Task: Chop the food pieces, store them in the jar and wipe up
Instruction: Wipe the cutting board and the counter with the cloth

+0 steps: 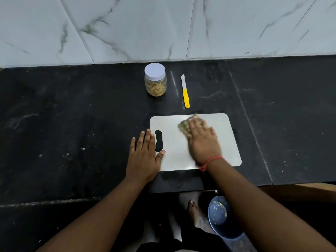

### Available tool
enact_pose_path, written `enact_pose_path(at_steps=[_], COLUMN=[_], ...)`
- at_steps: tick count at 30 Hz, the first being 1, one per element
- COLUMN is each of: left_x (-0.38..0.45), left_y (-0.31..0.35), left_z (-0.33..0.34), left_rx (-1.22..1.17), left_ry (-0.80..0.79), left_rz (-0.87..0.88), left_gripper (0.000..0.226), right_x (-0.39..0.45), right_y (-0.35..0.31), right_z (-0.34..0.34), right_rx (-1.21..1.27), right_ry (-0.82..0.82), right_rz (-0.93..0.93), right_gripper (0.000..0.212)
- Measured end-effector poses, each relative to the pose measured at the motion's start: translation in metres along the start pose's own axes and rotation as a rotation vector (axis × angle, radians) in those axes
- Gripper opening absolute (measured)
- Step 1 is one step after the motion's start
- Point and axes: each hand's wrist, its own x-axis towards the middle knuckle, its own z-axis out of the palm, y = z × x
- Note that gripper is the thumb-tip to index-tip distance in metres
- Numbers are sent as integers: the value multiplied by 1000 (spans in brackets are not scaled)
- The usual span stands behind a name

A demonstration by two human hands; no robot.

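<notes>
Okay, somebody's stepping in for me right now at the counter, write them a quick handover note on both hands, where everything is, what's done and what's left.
Left hand: flat, fingers straight, steadying the cutting board at its handle end.
Right hand: pressing a cloth on the board, blurred in the shot.
Jar: lid on, chopped pieces inside, behind the board. Knife: lies on the counter beside the jar, untouched.
Done: chopping and storing, by the look of it.
Left: finish wiping the board; pale specks on the counter may need wiping too. A blue bin with scraps stands on the floor below.

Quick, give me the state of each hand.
Left hand: open, flat on the grey cutting board's handle edge.
Right hand: open, pressing the mottled wiping cloth onto it.
</notes>
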Motion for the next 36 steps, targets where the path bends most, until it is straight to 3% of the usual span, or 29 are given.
enact_pose_path(at_steps=[4,7,12,14,16,19,21,23,27,29,32,34,36], left_x=[0,1,1,1,0,0,1,1,1,0,-1,0,0], left_y=[0,0,0,-1,-2,-1,0,0,-1,-1,-1,-1,0], left_z=[-1,0,1,1,1,-1,-1,0,0,0,-1,-1,-1], left_rx=[5,4,16,7,-1,2,14,18,6,-9,-17,-8,-10], left_ry=[2,3,17,16,14,17,7,4,21,27,27,21,14], left_rz=[-3,0,12,13,13,12,11,7,14,13,7,1,-1], left_gripper=[77,77,78,78,77,77,78,78,78,78,78,78,78], right_x=[-45,-86,-51,-9,11,-17,-50,-67,-36,-8,-7,-36,-69], right_y=[55,34,-17,4,40,69,52,18,-4,20,59,55,23], right_z=[-4,9,7,-5,-14,-12,-2,7,4,-6,-9,-1,9], right_rx=[-26,-52,-14,-2,1,12,-7,3,12,1,20,4,-26], right_ry=[43,53,19,-22,-15,32,49,46,-18,-40,-42,-2,37], right_rz=[146,154,-226,-151,52,209,258,209,-77,-26,197,269,219], right_gripper=[59,60,56,57,58,58,58,60,58,58,59,59,58])
